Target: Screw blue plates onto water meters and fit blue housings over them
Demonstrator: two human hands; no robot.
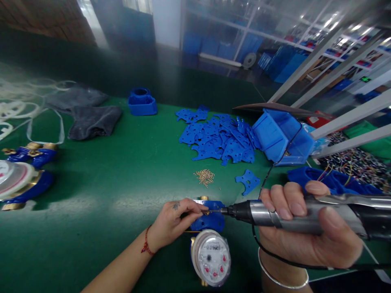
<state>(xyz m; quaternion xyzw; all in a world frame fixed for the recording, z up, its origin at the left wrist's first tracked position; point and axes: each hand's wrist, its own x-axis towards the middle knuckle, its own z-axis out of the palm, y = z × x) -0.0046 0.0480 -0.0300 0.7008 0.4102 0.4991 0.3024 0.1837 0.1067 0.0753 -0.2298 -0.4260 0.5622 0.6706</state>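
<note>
My right hand is wrapped around a grey and black electric screwdriver, held level with its bit pointing left. At the bit's tip, the thumb and forefinger of my left hand are pinched on what looks like a small screw, mostly hidden by the fingers. Just beneath is a blue plate with holes, lying over brass fittings. The water meter below it has a round white dial with red pointers. A pile of small brass screws lies beyond my left hand.
Flat blue plates are heaped at the back, with a single plate nearer. A blue bin lies tilted behind the screwdriver's cable. Another meter stands left, near dark cloth and a blue housing.
</note>
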